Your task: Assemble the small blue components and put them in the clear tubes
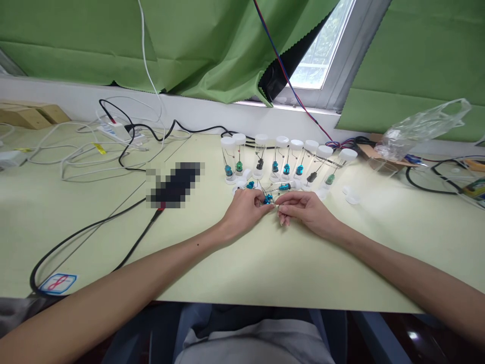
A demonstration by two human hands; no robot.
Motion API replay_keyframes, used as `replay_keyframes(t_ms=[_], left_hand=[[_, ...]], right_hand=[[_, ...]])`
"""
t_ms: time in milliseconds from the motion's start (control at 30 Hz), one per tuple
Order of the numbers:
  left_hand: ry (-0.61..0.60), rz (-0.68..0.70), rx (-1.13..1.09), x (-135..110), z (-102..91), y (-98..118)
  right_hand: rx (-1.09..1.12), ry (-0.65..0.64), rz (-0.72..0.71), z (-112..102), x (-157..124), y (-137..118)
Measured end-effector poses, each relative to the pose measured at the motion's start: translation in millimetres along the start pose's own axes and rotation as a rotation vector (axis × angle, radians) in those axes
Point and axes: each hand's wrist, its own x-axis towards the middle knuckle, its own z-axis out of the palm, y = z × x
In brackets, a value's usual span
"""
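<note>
My left hand [242,211] is closed around a small shiny blue piece with thin wires [268,198]. My right hand [308,213] pinches at the right side of this piece, fingertips almost meeting the left ones; what lies between them is too small to make out. Just beyond the hands lie another blue piece [250,185] and a blue piece with a clear tube [285,187]. Behind these stands a row of several clear tubes with white caps [261,151], holding small blue, green or dark pieces on thin wires. Loose white caps [352,196] lie right of the row.
A pixelated dark device [176,184] with a black cable [134,246] lies on the left. Tangled white cables and a power strip [117,131] are behind it. At the back right, a clear plastic bag [420,129] rests on a cardboard box [382,159]. Green curtains [189,45] hang behind.
</note>
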Motion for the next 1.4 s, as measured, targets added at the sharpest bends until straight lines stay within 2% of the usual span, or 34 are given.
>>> replay_keyframes(t_ms=[700,1400], left_hand=[[-0.027,-0.012,0.012,0.2,-0.8,2.5],[-0.037,-0.007,0.002,1.0,0.1,1.5]], right_hand=[[-0.184,0.046,-0.109,4.0,-0.7,-1.7],[-0.144,-0.028,-0.111,6.5,-3.4,-4.2]])
